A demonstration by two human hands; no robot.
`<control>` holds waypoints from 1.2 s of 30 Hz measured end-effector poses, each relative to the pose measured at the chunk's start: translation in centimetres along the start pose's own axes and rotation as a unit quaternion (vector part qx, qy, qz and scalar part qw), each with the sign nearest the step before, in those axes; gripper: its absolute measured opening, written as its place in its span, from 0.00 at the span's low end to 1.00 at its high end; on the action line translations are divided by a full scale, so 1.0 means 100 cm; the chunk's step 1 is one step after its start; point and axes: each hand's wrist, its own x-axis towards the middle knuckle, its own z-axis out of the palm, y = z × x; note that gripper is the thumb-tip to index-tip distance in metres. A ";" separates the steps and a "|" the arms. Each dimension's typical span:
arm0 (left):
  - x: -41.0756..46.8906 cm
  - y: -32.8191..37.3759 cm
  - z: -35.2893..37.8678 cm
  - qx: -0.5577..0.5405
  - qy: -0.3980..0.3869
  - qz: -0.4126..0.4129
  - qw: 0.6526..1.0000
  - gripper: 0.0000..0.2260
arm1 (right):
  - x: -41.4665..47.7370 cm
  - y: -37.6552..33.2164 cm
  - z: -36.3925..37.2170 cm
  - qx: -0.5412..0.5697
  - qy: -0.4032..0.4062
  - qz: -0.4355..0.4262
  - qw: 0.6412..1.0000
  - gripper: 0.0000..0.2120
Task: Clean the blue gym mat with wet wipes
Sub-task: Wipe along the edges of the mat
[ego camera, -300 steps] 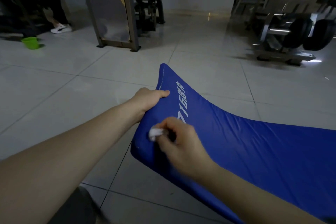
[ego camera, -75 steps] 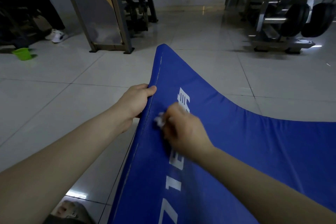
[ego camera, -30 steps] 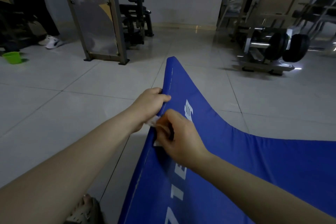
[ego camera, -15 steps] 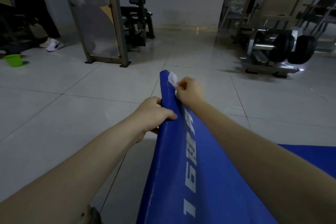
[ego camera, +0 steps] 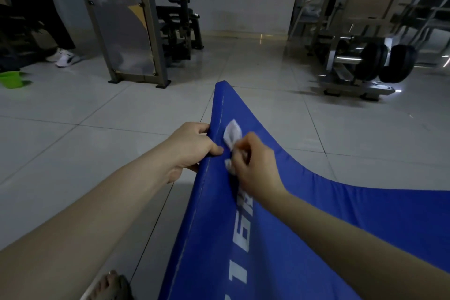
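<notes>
The blue gym mat (ego camera: 316, 226) with white lettering is lifted at its near-left edge and curves down to the tiled floor on the right. My left hand (ego camera: 192, 146) grips that raised edge, thumb on top and fingers underneath. My right hand (ego camera: 253, 165) pinches a crumpled white wet wipe (ego camera: 232, 135) and holds it against the mat surface just right of the stitched seam. Part of the wipe sticks out above my fingers and another bit below them.
A metal-framed panel (ego camera: 126, 31) and a black gym machine (ego camera: 180, 19) stand behind. A rack with dark weight plates (ego camera: 389, 63) is at the right. A green tub (ego camera: 11, 79) and a person's white shoe (ego camera: 64, 58) are far left. My bare foot (ego camera: 109, 285) shows at the bottom.
My right hand has drawn back with the wipe from the mat's far corner to a spot beside my left hand. The mat's raised edge sits slightly lower and flatter.
</notes>
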 end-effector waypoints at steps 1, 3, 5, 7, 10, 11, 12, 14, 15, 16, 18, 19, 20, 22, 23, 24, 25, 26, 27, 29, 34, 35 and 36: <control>0.001 0.000 0.000 -0.005 -0.003 0.001 1.000 0.13 | 0.022 0.007 0.003 -0.016 0.023 0.010 1.000 0.09; 0.001 -0.001 0.000 -0.004 -0.012 0.002 1.000 0.13 | 0.068 0.024 0.007 -0.050 0.056 0.043 0.996 0.07; 0.001 -0.002 0.003 0.009 -0.019 0.006 1.000 0.14 | 0.109 0.040 0.003 -0.064 0.076 0.110 0.989 0.04; 0.001 -0.004 0.004 0.016 -0.018 0.005 1.000 0.16 | 0.131 0.050 0.000 -0.063 0.077 0.166 0.981 0.03; 0.002 -0.007 -0.001 0.009 0.001 -0.009 1.000 0.14 | 0.118 0.047 0.011 -0.053 0.039 0.150 0.987 0.05; 0.001 -0.009 -0.003 0.007 0.009 -0.013 1.000 0.13 | 0.102 0.042 0.016 -0.044 0.023 0.135 0.990 0.06; 0.001 -0.010 -0.004 0.008 0.015 -0.016 1.000 0.12 | 0.080 0.035 0.018 -0.036 0.013 0.123 0.992 0.07; 0.000 -0.011 -0.004 0.010 0.027 -0.017 0.999 0.12 | 0.031 0.022 0.017 -0.019 -0.005 0.099 0.995 0.09; -0.001 -0.011 -0.004 0.011 0.030 -0.017 0.999 0.12 | 0.005 0.015 0.013 -0.001 -0.024 0.090 0.996 0.10; -0.001 -0.012 -0.003 0.012 0.031 -0.017 0.999 0.12 | -0.020 0.008 0.008 0.023 -0.056 0.084 0.995 0.10; -0.002 -0.011 -0.001 0.016 0.029 -0.014 0.999 0.12 | -0.059 -0.006 0.000 0.053 -0.140 0.073 0.986 0.07; -0.002 -0.010 -0.001 0.018 0.025 -0.012 0.999 0.13 | -0.070 -0.011 -0.003 0.053 -0.170 0.064 0.982 0.06; -0.002 -0.010 0.000 0.018 0.020 -0.009 1.000 0.13 | -0.075 -0.013 -0.005 0.050 -0.179 0.053 0.981 0.05; -0.003 -0.007 0.000 0.026 0.010 -0.001 1.000 0.13 | -0.064 -0.015 -0.006 0.047 -0.133 0.037 0.989 0.07; -0.003 -0.006 0.001 0.039 0.007 0.006 0.999 0.13 | -0.050 -0.015 -0.005 0.045 -0.082 0.040 0.995 0.07; -0.002 -0.005 0.001 0.057 0.007 0.015 0.998 0.12 | -0.032 -0.014 -0.002 0.037 -0.030 0.045 0.998 0.08; -0.002 -0.004 0.002 0.077 0.009 0.024 0.997 0.12 | -0.011 -0.012 0.003 0.025 0.013 0.051 0.998 0.09; -0.002 -0.003 0.002 0.095 0.012 0.031 0.995 0.11 | 0.013 -0.008 0.008 0.013 0.038 0.053 0.998 0.09; -0.002 -0.003 0.002 0.106 0.013 0.034 0.994 0.11 | 0.038 -0.002 0.013 0.004 0.049 0.058 0.997 0.08; -0.002 -0.003 0.002 0.113 0.009 0.034 0.993 0.12 | 0.085 0.013 0.015 -0.027 0.062 0.085 0.994 0.06; -0.003 -0.004 0.003 0.123 0.000 0.051 0.991 0.15 | 0.137 0.059 0.002 -0.067 0.068 0.234 0.968 0.21; -0.003 -0.004 0.002 0.127 -0.001 0.054 0.990 0.15 | 0.132 0.060 0.004 -0.053 0.071 0.240 0.967 0.24; -0.003 -0.004 0.002 0.132 0.002 0.056 0.990 0.14 | 0.124 0.057 0.007 -0.033 0.064 0.234 0.969 0.25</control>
